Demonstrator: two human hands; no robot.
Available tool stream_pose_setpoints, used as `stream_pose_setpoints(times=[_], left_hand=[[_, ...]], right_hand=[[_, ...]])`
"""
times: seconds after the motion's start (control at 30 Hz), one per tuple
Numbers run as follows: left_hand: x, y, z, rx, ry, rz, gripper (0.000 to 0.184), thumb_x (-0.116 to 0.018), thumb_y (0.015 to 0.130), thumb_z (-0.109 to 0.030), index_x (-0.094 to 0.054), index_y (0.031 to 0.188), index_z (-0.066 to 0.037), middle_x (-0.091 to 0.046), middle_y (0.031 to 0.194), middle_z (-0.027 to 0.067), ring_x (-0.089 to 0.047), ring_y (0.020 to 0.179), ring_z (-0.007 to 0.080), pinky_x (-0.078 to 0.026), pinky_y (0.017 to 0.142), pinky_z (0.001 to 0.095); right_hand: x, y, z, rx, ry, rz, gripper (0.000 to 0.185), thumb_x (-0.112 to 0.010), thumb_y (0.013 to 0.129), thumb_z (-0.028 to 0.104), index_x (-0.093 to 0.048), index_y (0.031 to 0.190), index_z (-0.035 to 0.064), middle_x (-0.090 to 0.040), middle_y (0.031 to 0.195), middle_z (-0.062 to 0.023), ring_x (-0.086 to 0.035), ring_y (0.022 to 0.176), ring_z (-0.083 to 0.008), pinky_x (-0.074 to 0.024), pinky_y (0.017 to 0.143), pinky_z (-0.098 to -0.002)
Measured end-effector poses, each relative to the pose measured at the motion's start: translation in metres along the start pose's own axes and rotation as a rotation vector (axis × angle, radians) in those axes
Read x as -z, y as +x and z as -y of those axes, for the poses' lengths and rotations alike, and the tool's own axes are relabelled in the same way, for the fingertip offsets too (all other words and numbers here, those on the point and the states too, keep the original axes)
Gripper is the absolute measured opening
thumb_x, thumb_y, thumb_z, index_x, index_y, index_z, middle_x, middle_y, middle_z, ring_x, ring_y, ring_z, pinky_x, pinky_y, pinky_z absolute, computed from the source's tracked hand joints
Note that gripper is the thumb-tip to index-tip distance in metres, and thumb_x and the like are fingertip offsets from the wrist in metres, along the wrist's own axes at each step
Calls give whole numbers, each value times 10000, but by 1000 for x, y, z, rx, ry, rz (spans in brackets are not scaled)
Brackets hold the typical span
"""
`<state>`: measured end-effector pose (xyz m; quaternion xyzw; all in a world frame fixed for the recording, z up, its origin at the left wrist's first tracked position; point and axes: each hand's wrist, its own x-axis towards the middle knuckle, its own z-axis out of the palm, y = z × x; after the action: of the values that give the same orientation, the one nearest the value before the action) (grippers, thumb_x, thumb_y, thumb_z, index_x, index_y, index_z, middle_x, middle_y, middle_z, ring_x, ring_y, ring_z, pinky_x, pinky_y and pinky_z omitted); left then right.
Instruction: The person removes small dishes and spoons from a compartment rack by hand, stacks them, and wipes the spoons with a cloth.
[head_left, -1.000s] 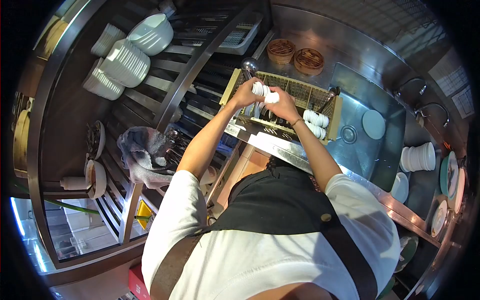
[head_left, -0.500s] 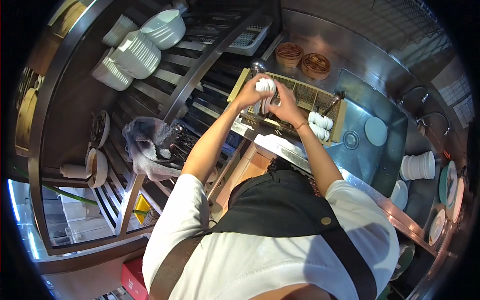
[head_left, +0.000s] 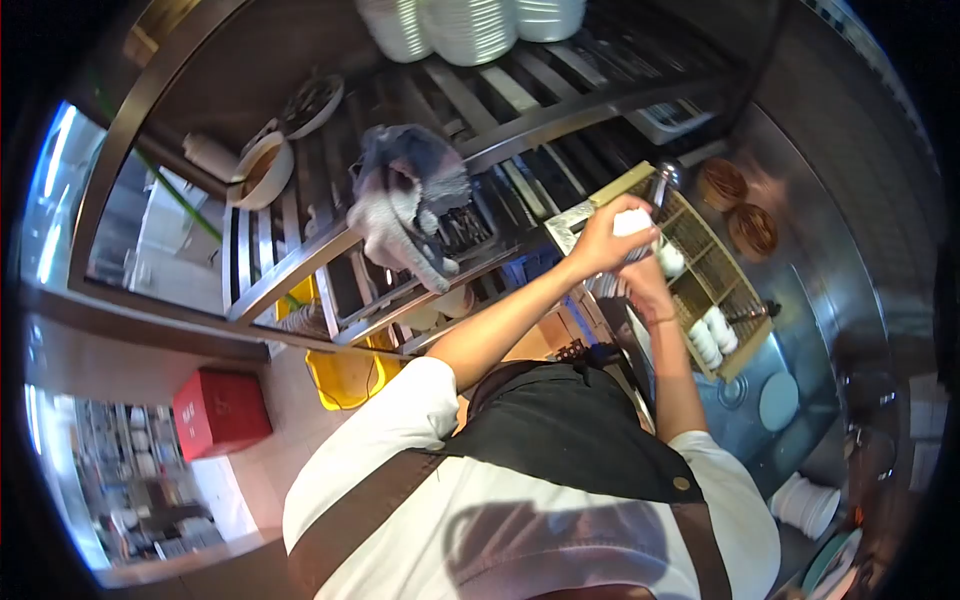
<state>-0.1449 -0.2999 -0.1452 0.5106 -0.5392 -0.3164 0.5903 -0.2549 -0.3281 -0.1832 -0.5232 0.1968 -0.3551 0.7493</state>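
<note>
My left hand [head_left: 604, 243] is closed around a stack of small white dishes [head_left: 631, 223] above the near left end of a divided rack [head_left: 748, 290] with a tan rim. Close against it, my right hand [head_left: 647, 283] holds the lower part of the stack, its fingers mostly hidden. More small white dishes [head_left: 670, 261] sit in a compartment beside my hands. Another group of white dishes [head_left: 712, 336] fills the near right compartment. A round-headed metal ladle [head_left: 668, 177] stands at the rack's far left corner.
On the left, a slatted metal shelf [head_left: 560, 85] carries stacked white bowls [head_left: 468, 28] and a grey towel [head_left: 410, 195]. Bamboo steamers [head_left: 752, 231] stand behind the rack. The sink [head_left: 800, 335] lies to the right, with a round pale dish [head_left: 779, 402]. A red box [head_left: 220, 412] rests on the floor.
The view has turned left, so the rack and my hands appear farther right and lower. My hands stay together at the stack, with the left hand now covering more of the right.
</note>
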Motion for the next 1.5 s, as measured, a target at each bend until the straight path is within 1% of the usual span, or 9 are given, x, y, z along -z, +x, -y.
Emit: stream_pose_setpoints(times=[0.13,0.23,0.43,0.53,0.63,0.77,1.1,1.33,1.5], left_hand=[[46,-59,-11,169,230,-171,331,-702,751,-251,-576,996,-67,-631,909,77,-594,852,142,-461,748,288],[85,-100,-7,46,881,-274,360,-708,733,-303,-590,977,-66,-642,870,113,-621,830,169,-473,733,303],[109,-141,-12,484,395,-320,358,-709,740,-268,-580,984,-39,-644,877,97,-617,806,174,-476,730,303],[144,-119,-30,-32,834,-483,289,-694,747,-179,-575,961,-27,-598,926,94,-585,820,184,-463,725,297],[189,-76,-78,-1,776,-845,341,-692,764,-195,-529,992,1,-555,801,81,-497,648,109,-430,609,249],[236,-54,-63,284,1282,-761,367,-657,701,-290,-586,906,4,-611,921,200,-593,857,383,-479,723,419],[258,-194,-170,-52,87,-502,77,-439,934,-108,-447,969,-41,-493,868,-10,-427,786,32,-372,712,184],[297,-339,-252,536,-111,-291,179,-516,891,-160,-498,1015,-32,-541,898,25,-492,848,70,-395,751,217],[337,-436,-188,302,-685,-174,304,-580,842,-230,-527,1042,-8,-566,963,52,-527,882,109,-428,758,246]], right_hand=[[-53,-12,-42,-215,151,123,607,-659,683,-48,-412,1231,37,-473,1186,-57,-477,1102,-170,-423,903,-307],[-101,-24,-59,-420,228,133,441,-612,711,-39,-469,1123,29,-558,961,-72,-603,779,-174,-519,613,-287],[-125,-40,-98,-646,379,267,374,-581,737,-43,-474,1091,15,-572,844,-64,-610,679,-161,-518,534,-282],[-128,-35,-96,-607,386,314,248,-588,769,-23,-512,1003,10,-569,768,-58,-599,655,-152,-512,553,-279],[-133,-25,-83,-585,348,333,204,-627,766,-22,-537,948,1,-580,745,-51,-597,619,-150,-508,581,-278],[-150,-21,-72,-456,236,380,187,-643,755,-16,-567,925,3,-602,782,-58,-601,648,-134,-503,603,-266],[-241,-9,38,530,-314,355,275,-672,700,26,-609,961,-30,-579,1143,-173,-610,909,-163,-448,822,-265],[-326,-61,13,148,-286,703,198,-677,699,37,-635,891,18,-625,775,-4,-571,706,-74,-462,651,-237],[-387,-75,28,-19,-20,734,247,-673,726,8,-559,945,8,-587,754,-32,-567,610,-96,-467,568,-227]])
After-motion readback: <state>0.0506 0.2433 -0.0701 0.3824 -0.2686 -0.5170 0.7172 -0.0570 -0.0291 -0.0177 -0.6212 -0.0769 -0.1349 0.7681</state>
